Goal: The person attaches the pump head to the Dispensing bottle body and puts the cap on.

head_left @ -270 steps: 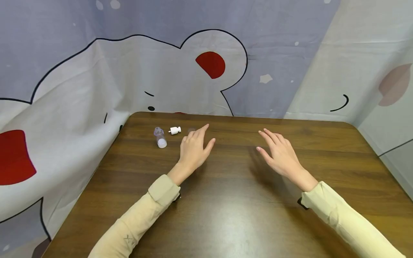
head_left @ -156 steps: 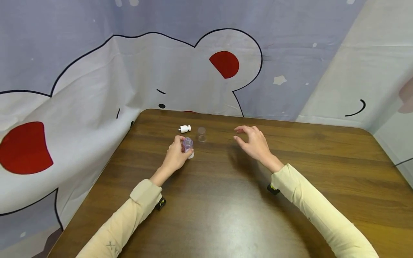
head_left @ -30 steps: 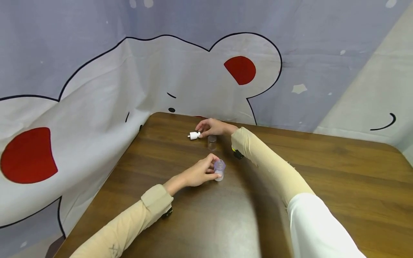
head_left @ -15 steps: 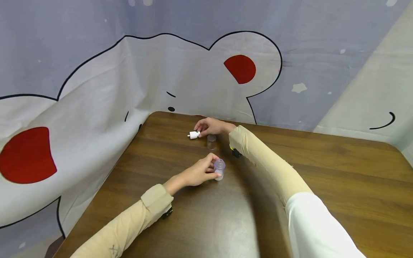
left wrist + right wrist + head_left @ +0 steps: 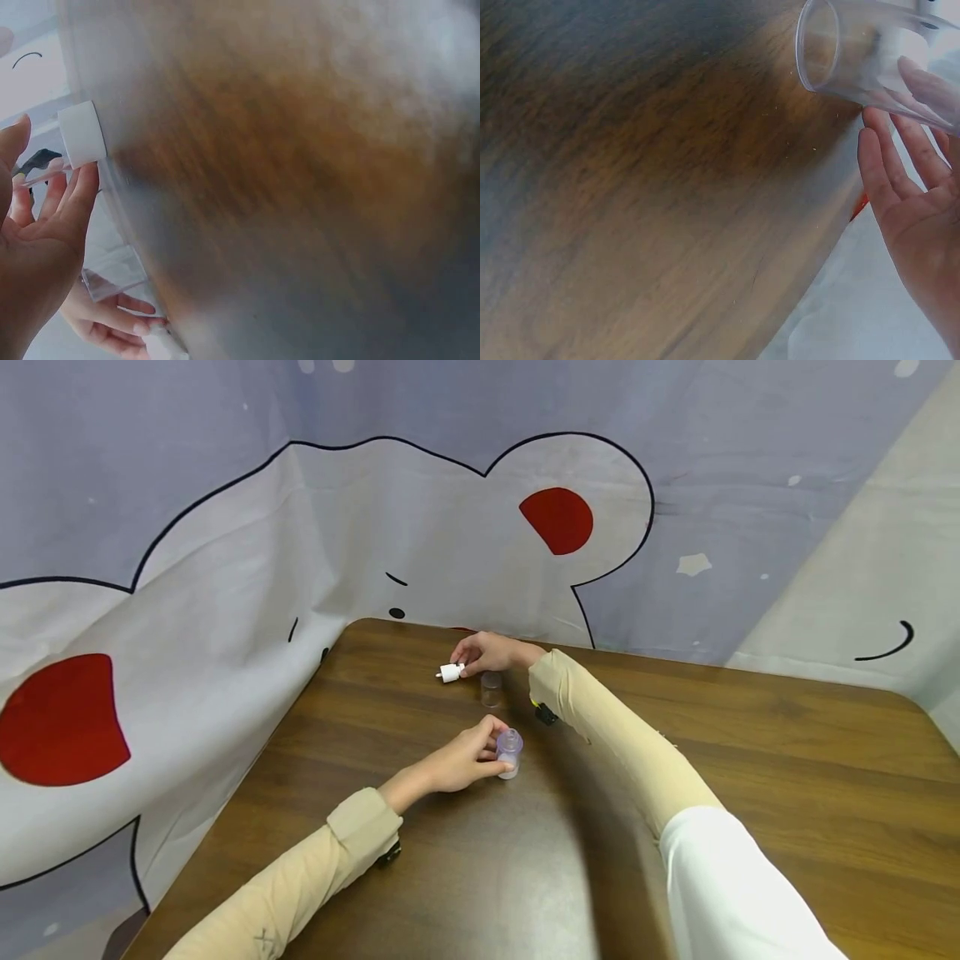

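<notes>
While the left hand point(image 5: 463, 762) grips the purplish bottle point(image 5: 509, 757), the right hand point(image 5: 491, 652), near the far left corner of the counter point(image 5: 750, 743), apparently pinches the white nozzle point(image 5: 450, 673).

A broad brown wood-grain table point(image 5: 750, 760) stands here, its far corners rounded, a pale sheen across its near part. Toward the far edge a small white plastic piece point(image 5: 450, 673) lies on its side, thin tip pointing left. Just beside it stands a clear, colourless plastic cylinder point(image 5: 491, 690); nearer, a small translucent purple-tinted bottle point(image 5: 508, 753) stands upright.
</notes>
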A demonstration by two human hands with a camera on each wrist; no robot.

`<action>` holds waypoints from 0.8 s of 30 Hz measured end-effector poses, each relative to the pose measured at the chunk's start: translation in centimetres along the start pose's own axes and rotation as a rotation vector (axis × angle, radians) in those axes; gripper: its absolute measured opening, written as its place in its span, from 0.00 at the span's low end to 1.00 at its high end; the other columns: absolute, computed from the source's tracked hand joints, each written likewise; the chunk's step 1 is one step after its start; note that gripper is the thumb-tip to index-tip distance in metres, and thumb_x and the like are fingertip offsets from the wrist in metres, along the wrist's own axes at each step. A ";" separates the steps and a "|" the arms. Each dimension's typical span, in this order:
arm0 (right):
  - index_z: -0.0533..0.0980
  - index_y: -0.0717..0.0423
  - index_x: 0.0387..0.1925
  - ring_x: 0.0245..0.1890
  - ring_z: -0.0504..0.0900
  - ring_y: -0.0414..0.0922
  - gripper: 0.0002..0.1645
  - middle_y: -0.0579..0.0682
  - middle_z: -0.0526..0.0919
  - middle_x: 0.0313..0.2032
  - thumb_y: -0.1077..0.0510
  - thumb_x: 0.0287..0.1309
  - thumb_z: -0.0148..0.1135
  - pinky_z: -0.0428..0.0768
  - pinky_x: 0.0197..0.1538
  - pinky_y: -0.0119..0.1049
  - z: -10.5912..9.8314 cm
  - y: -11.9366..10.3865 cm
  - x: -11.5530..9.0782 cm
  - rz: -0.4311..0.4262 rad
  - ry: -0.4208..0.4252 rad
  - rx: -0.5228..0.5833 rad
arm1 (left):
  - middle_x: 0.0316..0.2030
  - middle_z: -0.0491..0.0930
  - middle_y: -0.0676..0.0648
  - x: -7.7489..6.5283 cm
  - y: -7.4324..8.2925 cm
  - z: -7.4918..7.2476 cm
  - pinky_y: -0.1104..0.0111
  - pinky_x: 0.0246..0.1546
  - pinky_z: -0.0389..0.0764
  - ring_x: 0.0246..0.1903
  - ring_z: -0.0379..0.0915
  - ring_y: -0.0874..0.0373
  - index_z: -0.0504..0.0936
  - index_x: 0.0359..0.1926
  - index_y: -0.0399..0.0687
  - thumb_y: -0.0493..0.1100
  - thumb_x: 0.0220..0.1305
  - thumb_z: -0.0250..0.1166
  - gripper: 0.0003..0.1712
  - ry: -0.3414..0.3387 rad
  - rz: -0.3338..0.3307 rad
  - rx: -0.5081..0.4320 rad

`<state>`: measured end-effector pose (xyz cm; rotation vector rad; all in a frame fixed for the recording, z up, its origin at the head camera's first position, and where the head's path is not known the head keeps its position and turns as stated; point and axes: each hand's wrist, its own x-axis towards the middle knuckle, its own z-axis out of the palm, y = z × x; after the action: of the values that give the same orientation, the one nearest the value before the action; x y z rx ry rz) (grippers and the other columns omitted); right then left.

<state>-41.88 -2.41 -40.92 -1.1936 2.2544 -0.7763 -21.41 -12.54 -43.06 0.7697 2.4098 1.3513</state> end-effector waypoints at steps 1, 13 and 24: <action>0.76 0.65 0.49 0.43 0.81 0.47 0.17 0.58 0.82 0.43 0.65 0.58 0.65 0.79 0.47 0.32 0.0 0.1 0.0 -0.004 0.006 0.006 | 0.54 0.73 0.37 0.0 0.1 0.0 0.68 0.56 0.79 0.55 0.75 0.48 0.61 0.57 0.35 0.37 0.65 0.62 0.25 0.000 -0.001 0.000; 0.77 0.66 0.47 0.46 0.81 0.49 0.16 0.59 0.82 0.44 0.67 0.57 0.65 0.79 0.49 0.32 0.0 0.6 -1.1 0.038 0.158 0.136 | 0.54 0.73 0.35 -0.1 0.4 0.2 0.66 0.57 0.79 0.56 0.74 0.46 0.61 0.56 0.35 0.38 0.66 0.62 0.24 0.012 0.014 0.017; 0.76 0.69 0.50 0.35 0.78 0.40 0.19 0.62 0.82 0.46 0.68 0.56 0.64 0.78 0.34 0.26 -0.6 0.7 -3.8 0.070 0.286 0.239 | 0.55 0.72 0.35 -0.3 0.5 0.2 0.66 0.57 0.79 0.56 0.75 0.45 0.60 0.56 0.35 0.36 0.65 0.62 0.24 0.014 0.031 0.018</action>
<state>-40.75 1.27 -40.39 -0.9357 2.3287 -1.2152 -20.94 -12.32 -42.80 0.8081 2.4340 1.3523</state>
